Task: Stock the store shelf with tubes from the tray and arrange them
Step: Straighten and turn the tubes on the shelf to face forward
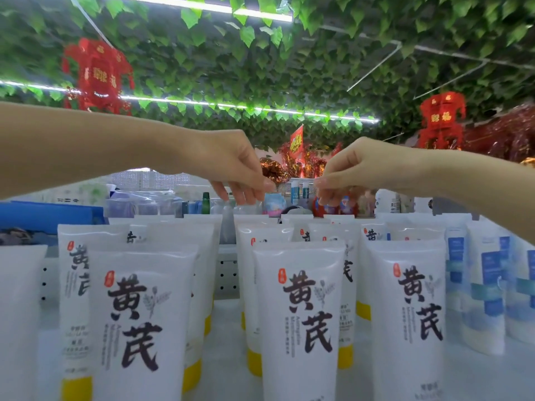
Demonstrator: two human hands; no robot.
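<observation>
While upright — tubes [301, 308] below left hand [231, 166], right hand [356, 172]

Front row: three tubes [301, 314] upright on the shelf [228, 357], more rows close behind them.
Right: a second kind of tube [486, 285], beside those rows.
Above the back rows: left hand [231, 166] and right hand [356, 172], near each other but apart.
Overhead: a lantern [97, 76] to the left, another to the right.

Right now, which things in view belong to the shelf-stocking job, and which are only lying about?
Job: white plastic tubes with black characters and yellow caps; left hand; right hand.
Lying about: red hanging lanterns; green leaf garlands overhead; shiny red foil tinsel.
</observation>
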